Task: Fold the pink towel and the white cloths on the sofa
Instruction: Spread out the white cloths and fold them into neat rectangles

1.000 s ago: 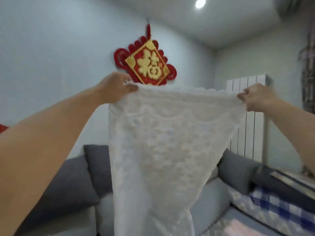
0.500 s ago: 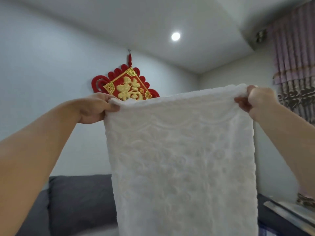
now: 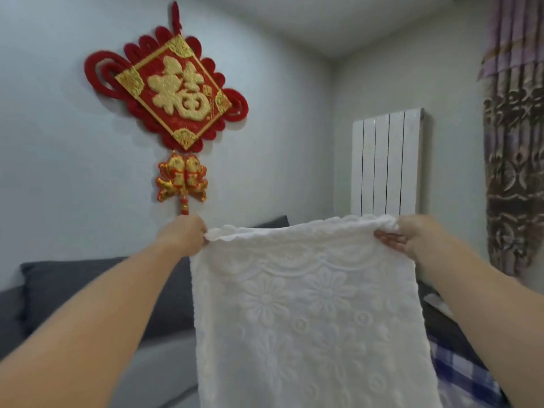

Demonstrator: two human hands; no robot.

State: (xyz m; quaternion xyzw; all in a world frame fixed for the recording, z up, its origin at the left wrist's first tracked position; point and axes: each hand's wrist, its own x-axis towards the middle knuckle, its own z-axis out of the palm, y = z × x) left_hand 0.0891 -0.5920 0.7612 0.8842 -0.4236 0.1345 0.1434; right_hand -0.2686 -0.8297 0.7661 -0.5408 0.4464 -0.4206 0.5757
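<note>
The white cloth hung spread in the air, hiding much of the grey sofa behind it. A white radiator and a patterned curtain stood beyond. A red wall ornament hung upper left. The left hand and right hand each pinched a top corner of the cloth.

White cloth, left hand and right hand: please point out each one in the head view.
white cloth [image 3: 309,313], head view, on its flower-patterned middle.
left hand [image 3: 184,235], head view, on the knuckles gripping the top corner.
right hand [image 3: 410,235], head view, on the hand's middle, at the other corner.
</note>
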